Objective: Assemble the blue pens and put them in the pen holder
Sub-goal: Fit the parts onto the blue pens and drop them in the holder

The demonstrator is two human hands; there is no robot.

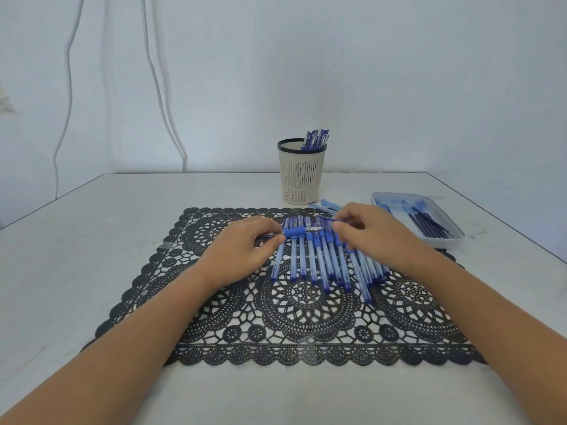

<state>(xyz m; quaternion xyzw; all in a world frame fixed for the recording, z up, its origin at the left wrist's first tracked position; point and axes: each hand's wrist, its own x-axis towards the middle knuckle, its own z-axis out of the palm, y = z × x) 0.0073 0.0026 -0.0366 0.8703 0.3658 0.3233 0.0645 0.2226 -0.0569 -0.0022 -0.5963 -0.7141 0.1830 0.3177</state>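
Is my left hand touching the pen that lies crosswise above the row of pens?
Touching. The head view shows the left hand pinching the crosswise pen, with its fingertips closed on the barrel.

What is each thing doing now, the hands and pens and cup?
held pen: uncapped, tip showing
left hand: grips held pen
right hand: pinches small blue part
pen holder: upright, partly filled
loose pens: lying side by side on mat
tray: open, holds dark refills
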